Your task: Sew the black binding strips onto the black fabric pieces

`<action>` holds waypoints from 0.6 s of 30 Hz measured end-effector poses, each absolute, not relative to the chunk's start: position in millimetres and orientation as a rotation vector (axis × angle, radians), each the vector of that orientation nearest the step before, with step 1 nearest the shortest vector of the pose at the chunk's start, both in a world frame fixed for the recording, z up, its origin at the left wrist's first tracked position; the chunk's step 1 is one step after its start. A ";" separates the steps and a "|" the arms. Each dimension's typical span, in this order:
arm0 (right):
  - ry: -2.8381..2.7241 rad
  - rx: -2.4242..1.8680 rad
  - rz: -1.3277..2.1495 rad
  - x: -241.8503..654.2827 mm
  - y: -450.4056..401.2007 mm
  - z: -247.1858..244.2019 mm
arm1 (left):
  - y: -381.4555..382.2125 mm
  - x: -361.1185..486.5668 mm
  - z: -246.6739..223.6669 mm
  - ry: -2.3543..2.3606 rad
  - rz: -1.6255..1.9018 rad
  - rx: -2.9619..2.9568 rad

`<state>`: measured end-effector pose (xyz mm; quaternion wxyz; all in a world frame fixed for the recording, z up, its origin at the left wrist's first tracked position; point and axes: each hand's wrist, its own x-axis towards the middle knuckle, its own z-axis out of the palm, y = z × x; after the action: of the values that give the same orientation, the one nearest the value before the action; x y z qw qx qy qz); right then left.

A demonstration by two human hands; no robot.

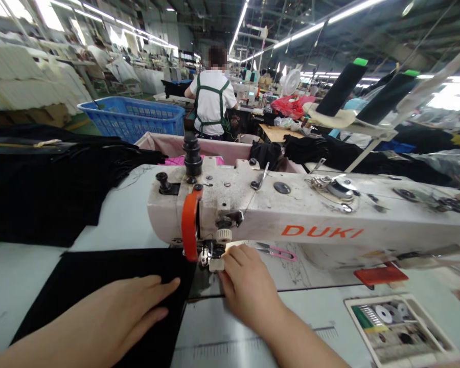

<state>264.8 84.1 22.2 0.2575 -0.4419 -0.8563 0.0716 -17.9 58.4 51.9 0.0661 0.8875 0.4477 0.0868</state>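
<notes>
A white sewing machine (253, 204) marked DUKI spans the head view, with an orange guard (190, 225) by its needle area. Black fabric (99, 266) lies on the table left of the presser foot, its right edge near the foot. My left hand (138, 306) rests flat on this fabric, thumb and fingers apart. Beside the presser foot, on its right, is my right hand (245, 281), its fingers bent against the white part there; the fingertips are partly hidden, and whatever they may hold cannot be made out.
Pink-handled snips (278, 252) lie beneath the machine arm. A parts tray (402, 332) is at the lower right, near a red lever (381, 275). Stacked black fabric (42, 189) covers the left side. Beyond are a blue basket (134, 117) and a person (212, 97) facing away.
</notes>
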 end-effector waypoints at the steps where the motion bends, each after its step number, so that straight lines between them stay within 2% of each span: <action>1: -2.319 -1.209 0.174 263.5 86.4 20.7 | 57.1 -15.6 52.1 1.249 0.304 2.805; 3: -2.321 -1.244 0.126 260.2 90.8 17.6 | 56.8 -8.5 49.4 1.111 0.428 2.984; 8: -2.451 -1.209 0.036 259.6 85.2 16.4 | 38.8 12.7 27.0 1.195 0.611 3.018; 13: -2.557 -0.840 0.201 262.0 59.8 19.1 | 26.8 14.5 16.8 1.191 0.527 3.087; 18: -2.495 -0.901 0.187 254.0 56.3 16.4 | 55.8 2.5 22.4 1.065 0.411 3.084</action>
<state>254.0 56.3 16.4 0.2389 -0.3291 -0.9110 0.0681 2.5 55.8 22.4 -0.0736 0.9352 0.3230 0.1248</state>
